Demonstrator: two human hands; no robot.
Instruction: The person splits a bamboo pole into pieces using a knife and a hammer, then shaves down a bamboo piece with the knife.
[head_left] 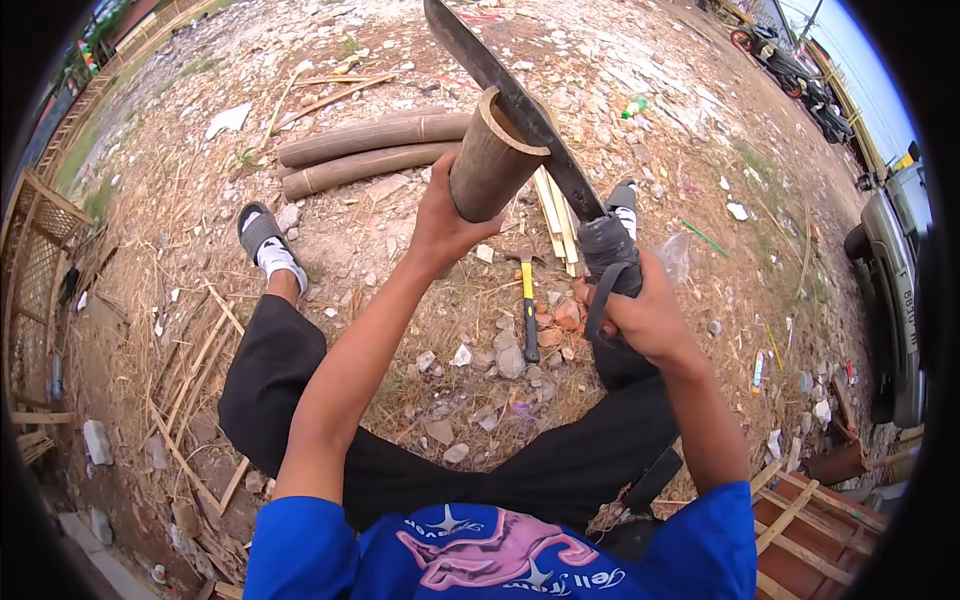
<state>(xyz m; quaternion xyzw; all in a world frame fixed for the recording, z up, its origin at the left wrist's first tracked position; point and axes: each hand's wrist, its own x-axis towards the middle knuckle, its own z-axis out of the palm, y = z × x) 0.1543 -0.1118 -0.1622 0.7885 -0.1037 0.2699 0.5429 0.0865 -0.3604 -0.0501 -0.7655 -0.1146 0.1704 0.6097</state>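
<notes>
A short hollow bamboo piece (489, 170) is held up and tilted by my left hand (447, 222), its open end facing up. My right hand (640, 312) grips the black wrapped handle of a long dark machete (545, 130), a strap hanging from it. The blade slants up to the left across the bamboo's open end. Whether it touches or cuts into the rim, I cannot tell. Below, a hammer (529, 305) with a yellow and black handle lies on the ground between my legs.
Two long bamboo poles (370, 152) lie beyond my left hand. Pale split strips (556, 225) lie beside my right foot. Stones and brick pieces (568, 314) surround the hammer. A vehicle (895, 270) and motorcycles (795, 75) stand at the right, a lattice panel (35, 260) at the left.
</notes>
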